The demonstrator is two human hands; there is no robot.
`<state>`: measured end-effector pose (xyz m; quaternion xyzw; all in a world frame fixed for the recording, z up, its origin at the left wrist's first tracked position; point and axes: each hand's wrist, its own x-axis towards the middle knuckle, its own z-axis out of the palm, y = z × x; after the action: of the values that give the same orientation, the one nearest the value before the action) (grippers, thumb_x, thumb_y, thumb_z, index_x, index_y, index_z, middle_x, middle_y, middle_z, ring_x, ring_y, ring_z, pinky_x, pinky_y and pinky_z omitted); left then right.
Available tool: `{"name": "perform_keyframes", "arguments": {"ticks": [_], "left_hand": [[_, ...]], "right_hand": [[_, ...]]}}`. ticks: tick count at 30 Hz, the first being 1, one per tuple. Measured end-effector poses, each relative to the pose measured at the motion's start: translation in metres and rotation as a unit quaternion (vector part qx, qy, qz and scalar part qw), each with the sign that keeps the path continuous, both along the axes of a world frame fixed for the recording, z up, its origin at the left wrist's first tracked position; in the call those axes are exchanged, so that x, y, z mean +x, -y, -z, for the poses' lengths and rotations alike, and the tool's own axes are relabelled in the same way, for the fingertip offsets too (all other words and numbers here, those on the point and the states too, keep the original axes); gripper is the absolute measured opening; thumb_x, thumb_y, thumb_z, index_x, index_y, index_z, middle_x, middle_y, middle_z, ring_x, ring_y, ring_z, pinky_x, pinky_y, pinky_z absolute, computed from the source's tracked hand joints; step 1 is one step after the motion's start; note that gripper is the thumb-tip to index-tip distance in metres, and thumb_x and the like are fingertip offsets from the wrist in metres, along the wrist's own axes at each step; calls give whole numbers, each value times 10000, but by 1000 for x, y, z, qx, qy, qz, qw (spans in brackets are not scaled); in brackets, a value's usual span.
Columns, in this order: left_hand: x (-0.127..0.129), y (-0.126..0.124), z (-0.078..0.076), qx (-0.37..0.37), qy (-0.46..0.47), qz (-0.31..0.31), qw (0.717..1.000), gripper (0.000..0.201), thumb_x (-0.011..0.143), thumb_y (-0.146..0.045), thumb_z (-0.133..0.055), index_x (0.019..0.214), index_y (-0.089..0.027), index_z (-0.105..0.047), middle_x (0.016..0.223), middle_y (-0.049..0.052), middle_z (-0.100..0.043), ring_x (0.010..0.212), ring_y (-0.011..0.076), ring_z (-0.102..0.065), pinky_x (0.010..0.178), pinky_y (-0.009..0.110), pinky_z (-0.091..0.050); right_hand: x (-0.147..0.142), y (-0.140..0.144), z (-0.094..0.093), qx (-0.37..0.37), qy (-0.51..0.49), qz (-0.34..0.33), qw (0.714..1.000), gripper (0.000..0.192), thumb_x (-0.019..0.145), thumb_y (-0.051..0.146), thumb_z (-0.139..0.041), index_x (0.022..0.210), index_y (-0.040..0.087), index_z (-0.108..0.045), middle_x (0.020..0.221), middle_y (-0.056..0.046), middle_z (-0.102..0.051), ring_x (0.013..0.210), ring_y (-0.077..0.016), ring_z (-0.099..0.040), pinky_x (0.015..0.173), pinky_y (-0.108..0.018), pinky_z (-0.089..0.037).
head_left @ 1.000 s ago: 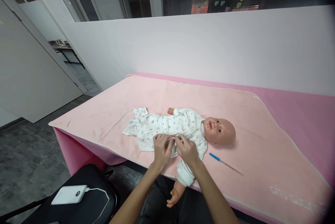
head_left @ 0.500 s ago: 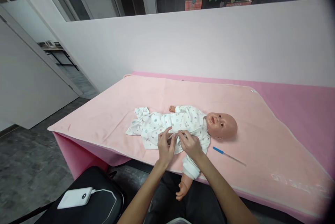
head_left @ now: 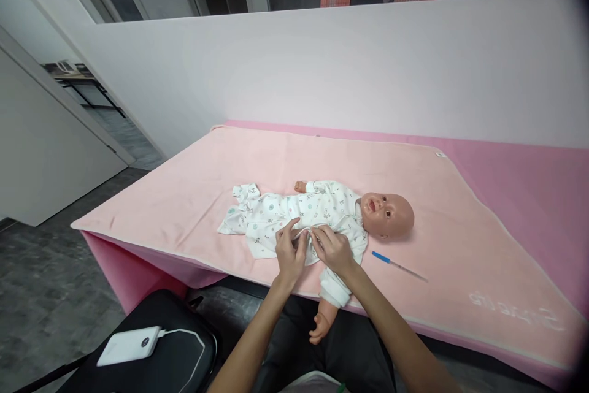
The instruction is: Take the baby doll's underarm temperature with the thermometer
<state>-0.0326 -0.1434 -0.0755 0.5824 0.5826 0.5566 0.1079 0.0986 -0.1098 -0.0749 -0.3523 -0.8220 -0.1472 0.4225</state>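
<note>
A: Where's the doll (head_left: 389, 215)?
B: On its back on the blanket (head_left: 442, 233), near the table's front edge, in front of the person. Head to the right, legs end to the left. It's in a white printed outfit (head_left: 271, 215).
A: Left hand (head_left: 291, 253)?
B: At the near side of the doll's middle. Thumb and fingers narrow on a white edge of the outfit, forefinger a bit raised.
A: Right hand (head_left: 335, 251)?
B: Just beside the left, toward the doll's head. Fingertips pinched together on the same edge. Tie or plain hem: too small to tell.
A: Doll's arms?
B: Far one lies on the blanket, hand out of the cuff. Near one passes below the right wrist and hangs over the front edge, above the person's lap. Sleeve (head_left: 335, 287) is bunched up on it.
A: Anything else on the blanket?
B: Blue-handled stick (head_left: 391, 262), lying flat, slanted, near the head on the person's side. Neither hand touches it.
A: Off the table?
B: Power bank (head_left: 129, 346), lower left, white cable (head_left: 184, 331) plugged in. It rests on something black; chair or bag, can't tell. White wall (head_left: 368, 74) behind the table.
</note>
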Motion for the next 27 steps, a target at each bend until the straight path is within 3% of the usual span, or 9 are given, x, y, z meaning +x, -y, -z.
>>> {"name": "perform_keyframes", "arguments": {"ticks": [13, 19, 23, 27], "left_hand": [[1, -2, -9, 51, -91, 19, 994, 188, 890, -257, -503, 1051, -207, -585, 873, 14, -671, 782, 156, -596, 829, 360, -376], [3, 0, -13, 46, -82, 37, 995, 131, 892, -238, -492, 918, -216, -619, 828, -3, -670, 758, 152, -586, 828, 358, -363], [3, 1, -13, 47, -81, 38, 995, 132, 888, -240, -497, 914, -217, -624, 814, -4, -668, 745, 151, -580, 825, 356, -363], [3, 2, -14, 46, -86, 37, 995, 133, 884, -246, -502, 898, -219, -631, 786, -9, -663, 722, 148, -572, 817, 352, -364]], "right_hand": [[1, 0, -2, -40, -46, -34, 998, 113, 887, 180, -481, 844, 157, -583, 742, -28, -629, 662, -88, -594, 568, -187, -442], [3, 1, -3, -28, -26, 5, 999, 152, 894, 204, -498, 998, 137, -585, 872, -71, -673, 762, -112, -618, 568, -207, -435], [4, 3, -5, 14, 30, 15, 999, 128, 885, 163, -503, 933, 161, -622, 917, -74, -688, 799, -126, -616, 555, -220, -410], [4, 4, -5, 10, 31, 32, 999, 124, 880, 174, -516, 897, 170, -639, 868, -65, -691, 770, -119, -614, 538, -217, -393]]}}
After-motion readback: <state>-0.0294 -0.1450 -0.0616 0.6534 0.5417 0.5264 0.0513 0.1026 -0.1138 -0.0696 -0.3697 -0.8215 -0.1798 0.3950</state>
